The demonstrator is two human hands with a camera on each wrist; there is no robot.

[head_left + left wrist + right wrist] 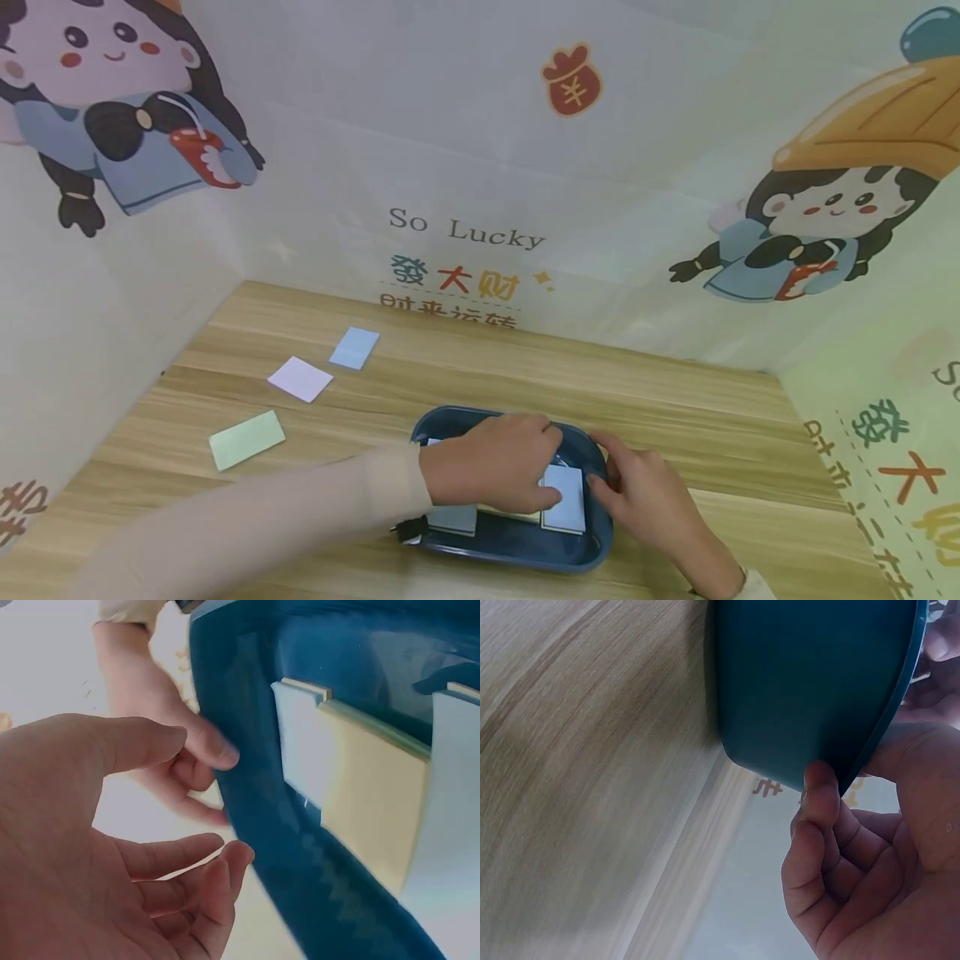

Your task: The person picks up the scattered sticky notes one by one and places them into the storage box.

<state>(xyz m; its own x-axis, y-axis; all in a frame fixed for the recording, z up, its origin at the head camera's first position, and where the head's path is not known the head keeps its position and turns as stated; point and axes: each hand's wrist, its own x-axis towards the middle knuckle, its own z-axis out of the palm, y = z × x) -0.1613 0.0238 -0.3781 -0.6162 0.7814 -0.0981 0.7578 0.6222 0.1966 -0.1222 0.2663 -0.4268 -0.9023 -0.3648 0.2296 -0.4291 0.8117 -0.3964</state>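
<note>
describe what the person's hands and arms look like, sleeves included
The left hand wears no glove, and no ring shows on it; its arm is in a long, plain, pale cream sleeve reaching the wrist. The right hand is also gloveless. In the head view only the edge of a similar pale cuff shows on that arm.

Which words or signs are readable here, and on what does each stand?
"So Lucky": back wall
"發大财": back wall
"时来运转": back wall, partly cut off
"¥": red pouch, back wall
"So", clipped, and "發大": right wall
Too clipped or blurred: right wall's other characters, left wall's character, wrist views' lettering.
Papers and tray: no readable text.
</note>
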